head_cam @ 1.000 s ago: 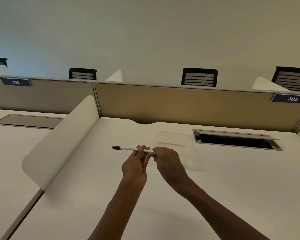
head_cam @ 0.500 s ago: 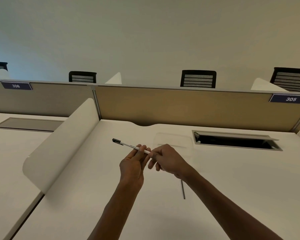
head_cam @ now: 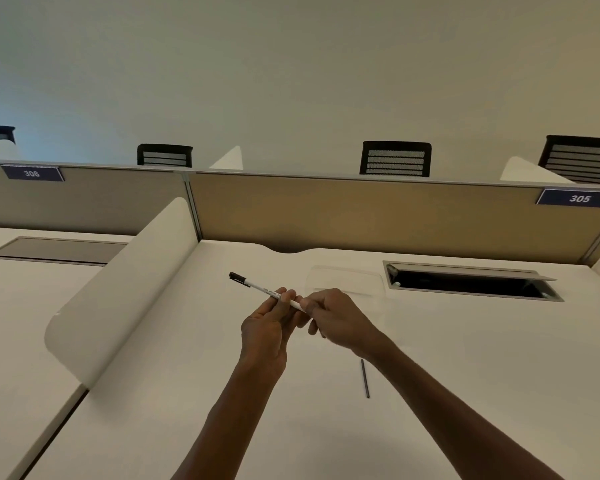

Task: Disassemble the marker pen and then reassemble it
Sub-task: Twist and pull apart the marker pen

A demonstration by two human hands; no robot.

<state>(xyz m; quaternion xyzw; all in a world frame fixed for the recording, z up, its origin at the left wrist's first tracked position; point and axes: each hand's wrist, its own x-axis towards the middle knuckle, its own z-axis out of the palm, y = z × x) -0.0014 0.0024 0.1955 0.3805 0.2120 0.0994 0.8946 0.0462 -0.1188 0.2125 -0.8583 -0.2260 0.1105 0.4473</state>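
The marker pen [head_cam: 262, 289] is a thin white barrel with a black cap at its far left end, held tilted above the white desk [head_cam: 465, 358]. My left hand [head_cam: 265, 332] grips the barrel near its middle. My right hand [head_cam: 336, 318] pinches the barrel's near right end with its fingertips; that end is hidden by the fingers. A thin dark grey rod [head_cam: 364, 378], the pen's inner part, lies loose on the desk below my right wrist.
A curved white side divider [head_cam: 118, 289] stands on the left. A tan partition [head_cam: 361, 216] closes the back. An open cable hatch [head_cam: 465, 282] is set in the desk at back right, with a clear flat piece [head_cam: 347, 278] beside it.
The pen has tilted, its capped end rising to the back left. My right hand shifted right along the barrel end, and the grey rod came into sight on the desk.
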